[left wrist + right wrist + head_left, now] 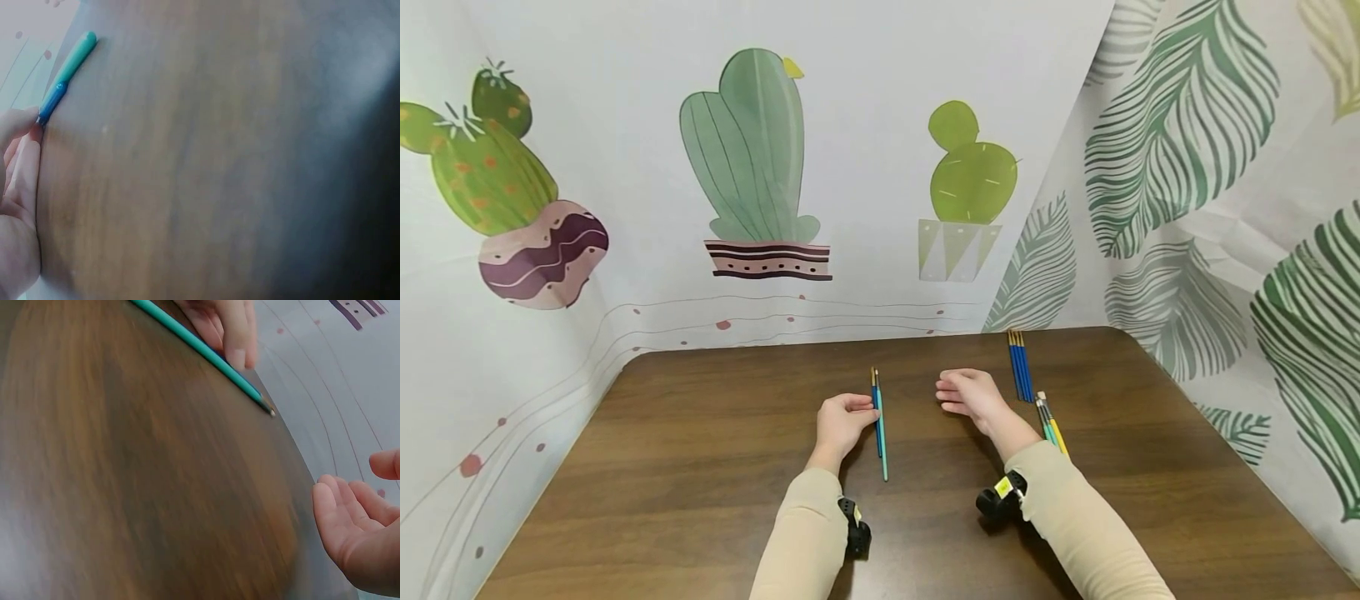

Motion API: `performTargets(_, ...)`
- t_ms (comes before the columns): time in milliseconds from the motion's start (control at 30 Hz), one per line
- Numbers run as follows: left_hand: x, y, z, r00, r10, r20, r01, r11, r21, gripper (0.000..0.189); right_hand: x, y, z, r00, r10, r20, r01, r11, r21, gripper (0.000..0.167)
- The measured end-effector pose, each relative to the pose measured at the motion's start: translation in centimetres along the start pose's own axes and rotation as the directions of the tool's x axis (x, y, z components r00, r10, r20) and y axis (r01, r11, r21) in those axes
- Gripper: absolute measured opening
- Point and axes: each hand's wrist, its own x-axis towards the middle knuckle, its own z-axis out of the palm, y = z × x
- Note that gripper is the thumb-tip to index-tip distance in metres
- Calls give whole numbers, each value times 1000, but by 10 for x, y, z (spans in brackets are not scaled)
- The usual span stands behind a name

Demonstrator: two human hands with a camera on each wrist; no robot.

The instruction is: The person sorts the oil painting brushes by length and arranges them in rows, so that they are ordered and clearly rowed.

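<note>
In the head view, two slim paintbrushes lie side by side near the middle of the table: a teal paintbrush (883, 454) and a blue paintbrush (877, 433). My left hand (841, 427) pinches them from the left between thumb and fingers. The left wrist view shows the teal handle end (78, 56) reaching past the blue one (53, 100). Holding nothing, my right hand (973, 398) is to the right of this pair, its fingers loosely bent and pointing left. In the right wrist view its palm (359, 534) faces up and inward, apart from the brushes.
Several blue paintbrushes (1020, 367) lie in a neat row at the back right of the brown table (700, 467). Nearer, partly behind the right forearm, are a yellow brush (1058, 435) and a green brush (1048, 432). A wall with printed cacti (760, 150) stands behind the table.
</note>
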Motion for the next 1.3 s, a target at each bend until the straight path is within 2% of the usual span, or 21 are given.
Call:
performTargets(567,2,-3,0,1000,7,3,-7,1000,0,21,-1,8,56,994,38,102,-34,999,-39,37)
performTargets(900,3,-4,0,1000,14,20,-14,1000,-3,22,-2,14,75,990,41,133,-35,998,-49,33)
performTargets(1067,3,-3,-1,999,12,31,-12,1000,-12,22,1,15,80,992,28,120,-24,999,-39,34)
performTargets(1300,4,-2,-1,999,29,32,-28,999,-32,22,8,12,88,999,14,35,-11,996,-85,30)
